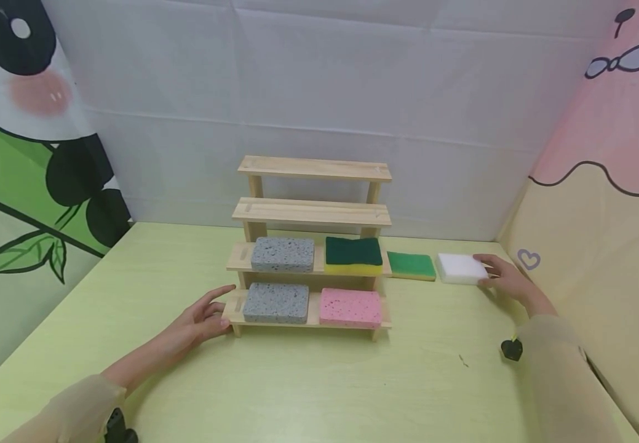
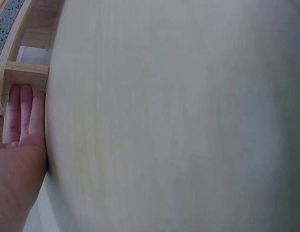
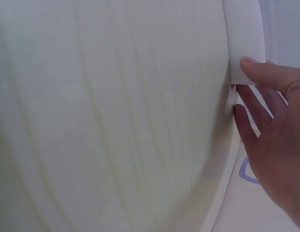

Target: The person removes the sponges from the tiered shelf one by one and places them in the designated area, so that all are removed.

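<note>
A small stepped wooden shelf (image 1: 313, 212) stands mid-table. Its lowest board carries a grey speckled sponge (image 1: 276, 303) and a pink sponge (image 1: 350, 307). One step up are another grey sponge (image 1: 283, 254) and a green-and-yellow scouring sponge (image 1: 353, 253). My left hand (image 1: 202, 321) touches the lowest step's left end; in the left wrist view its fingers (image 2: 26, 113) lie straight beneath the board against the leg. On the right, my right hand (image 1: 510, 283) pinches the right end of a white sponge (image 1: 459, 269), thumb in front; some fingertips are hidden behind it.
A thin green-and-yellow scouring pad (image 1: 411, 266) lies on the table between the shelf and the white sponge. The two upper boards (image 1: 312, 211) carry nothing. A white cloth wall (image 1: 319, 80) closes off the back, and printed cloths stand at both sides.
</note>
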### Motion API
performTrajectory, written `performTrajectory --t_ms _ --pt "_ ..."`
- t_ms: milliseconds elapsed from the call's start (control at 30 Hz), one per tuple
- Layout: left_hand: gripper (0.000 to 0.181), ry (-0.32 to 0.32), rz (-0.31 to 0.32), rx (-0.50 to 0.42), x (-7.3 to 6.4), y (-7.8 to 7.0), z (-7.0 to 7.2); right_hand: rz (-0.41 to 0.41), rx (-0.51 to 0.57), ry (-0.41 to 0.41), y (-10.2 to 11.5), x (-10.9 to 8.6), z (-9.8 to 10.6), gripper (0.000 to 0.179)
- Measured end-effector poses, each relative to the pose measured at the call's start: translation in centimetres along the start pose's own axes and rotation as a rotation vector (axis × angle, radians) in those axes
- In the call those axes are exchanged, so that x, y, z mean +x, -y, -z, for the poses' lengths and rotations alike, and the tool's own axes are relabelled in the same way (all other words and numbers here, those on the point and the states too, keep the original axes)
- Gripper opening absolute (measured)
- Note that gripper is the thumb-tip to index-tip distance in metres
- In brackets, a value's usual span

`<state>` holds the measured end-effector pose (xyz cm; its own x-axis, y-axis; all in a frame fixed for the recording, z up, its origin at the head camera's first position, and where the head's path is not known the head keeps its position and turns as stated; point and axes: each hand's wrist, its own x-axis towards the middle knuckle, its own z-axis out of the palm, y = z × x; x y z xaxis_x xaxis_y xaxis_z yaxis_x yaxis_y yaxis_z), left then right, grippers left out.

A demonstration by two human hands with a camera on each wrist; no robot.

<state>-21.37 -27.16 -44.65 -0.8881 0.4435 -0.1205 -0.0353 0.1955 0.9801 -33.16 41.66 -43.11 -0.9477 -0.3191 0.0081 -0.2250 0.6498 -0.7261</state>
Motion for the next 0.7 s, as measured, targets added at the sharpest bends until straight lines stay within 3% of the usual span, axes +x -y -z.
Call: performTrajectory --t_ms 400,700 --pt "0.067 0.006 -0.012 0.005 0.0 0.1 0.0 -0.146 -0.006 0.011 1.0 -0.2 -0.3 0.074" --pt "0.067 0.009 -0.014 0.006 0.0 0.1 0.0 -0.141 -0.019 -0.003 1.1 -0.2 -0.3 0.074"
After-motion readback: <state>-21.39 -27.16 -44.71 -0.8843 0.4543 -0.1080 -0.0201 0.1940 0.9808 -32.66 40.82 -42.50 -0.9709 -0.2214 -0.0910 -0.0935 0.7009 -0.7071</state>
